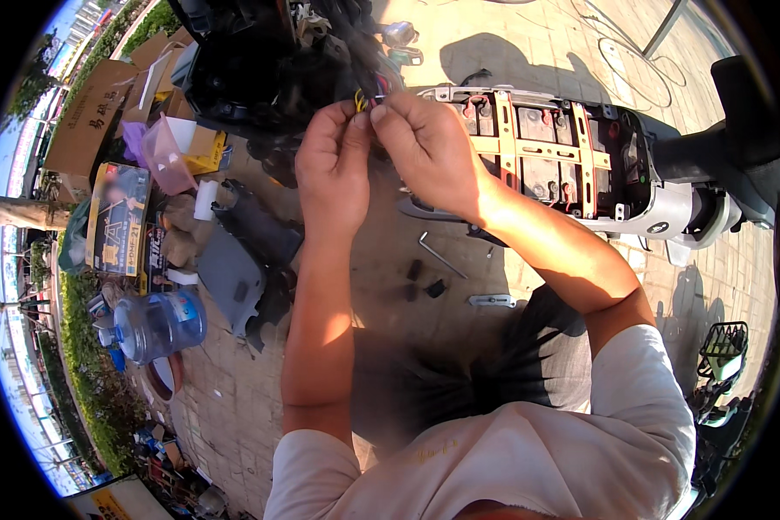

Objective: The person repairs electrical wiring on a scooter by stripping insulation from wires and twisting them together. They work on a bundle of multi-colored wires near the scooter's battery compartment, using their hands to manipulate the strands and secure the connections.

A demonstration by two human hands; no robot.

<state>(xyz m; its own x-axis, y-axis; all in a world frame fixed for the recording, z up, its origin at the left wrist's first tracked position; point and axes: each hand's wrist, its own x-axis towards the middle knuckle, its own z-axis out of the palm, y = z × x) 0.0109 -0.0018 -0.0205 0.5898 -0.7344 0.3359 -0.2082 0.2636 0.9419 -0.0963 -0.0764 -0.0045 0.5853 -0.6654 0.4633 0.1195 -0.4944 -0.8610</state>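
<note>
My left hand [336, 165] and my right hand [429, 149] meet fingertip to fingertip in front of an opened electric scooter. Both are closed in a pinch on thin wires [360, 100], some yellow, that run down from a dark bundle. The exact joint between the fingertips is too small to make out. Above them is the scooter's black front body [243, 78], with its panels off. To the right of my right hand lies the uncovered battery bay [537, 184], where brass-coloured straps [542, 152] cross over several batteries.
On the paving below my hands lie an L-shaped hex key [442, 256], a utility knife [492, 301] and small black parts [436, 288]. Grey body panels [234, 282], a large water bottle [160, 326], a pink bin [166, 162] and cardboard boxes [87, 117] crowd the left.
</note>
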